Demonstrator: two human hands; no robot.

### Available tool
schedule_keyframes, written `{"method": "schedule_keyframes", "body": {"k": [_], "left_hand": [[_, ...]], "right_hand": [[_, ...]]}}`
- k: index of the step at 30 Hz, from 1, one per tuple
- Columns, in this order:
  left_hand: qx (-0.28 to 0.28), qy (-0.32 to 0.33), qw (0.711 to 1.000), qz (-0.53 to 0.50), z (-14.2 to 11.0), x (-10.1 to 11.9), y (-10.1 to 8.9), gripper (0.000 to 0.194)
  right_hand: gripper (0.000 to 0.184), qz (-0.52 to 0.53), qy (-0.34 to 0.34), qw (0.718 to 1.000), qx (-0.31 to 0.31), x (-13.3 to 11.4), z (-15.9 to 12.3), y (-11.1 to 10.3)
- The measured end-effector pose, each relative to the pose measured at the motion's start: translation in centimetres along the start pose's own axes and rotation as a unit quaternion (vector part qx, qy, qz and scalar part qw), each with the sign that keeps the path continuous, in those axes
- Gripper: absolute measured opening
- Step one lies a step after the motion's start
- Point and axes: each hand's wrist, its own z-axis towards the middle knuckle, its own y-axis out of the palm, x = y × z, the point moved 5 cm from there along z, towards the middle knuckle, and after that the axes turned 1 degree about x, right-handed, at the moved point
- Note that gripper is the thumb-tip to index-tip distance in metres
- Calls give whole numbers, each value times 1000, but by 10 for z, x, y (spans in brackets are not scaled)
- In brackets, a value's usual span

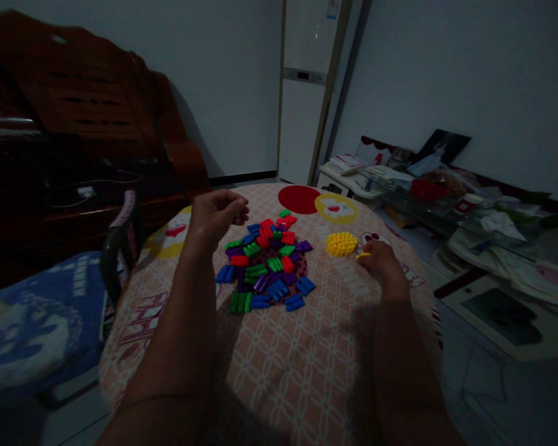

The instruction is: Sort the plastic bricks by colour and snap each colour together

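A round table (270, 371) under a peach, patterned cloth fills the lower middle of the frame. At its centre lies a loose heap of plastic blocks (265, 266) in red, green, blue and purple, spread wider than it is deep. Just right of the heap, with bare cloth between them, sits a tight yellow cluster (341, 244) of the same kind of pieces.

The right hand (381, 261) rests on the cloth just beside that yellow cluster, to its lower right. Its fingers are curled around a small yellow piece (363, 254) that peeps out at the fingertips, pointing towards the cluster. So the cluster lies up and to the left of this grip, very near.

The left hand (216, 214) hovers above the upper left edge of the mixed heap, fingers bent loosely inward; whether it holds anything I cannot tell. It is the nearer hand to the mixed heap, the right the nearer to the yellow group.
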Motion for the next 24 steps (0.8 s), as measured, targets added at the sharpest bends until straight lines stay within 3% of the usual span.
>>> {"method": "schedule_keyframes", "body": {"k": [3,24], "left_hand": [[-1,-2,1000,0,-1,1,1,15],[-7,-2,1000,-16,0,-2,4,13]], "right_hand": [[14,-24,-12,1000,-3,-3,0,9],[37,148,-5,989,30,-11,5,19]]}}
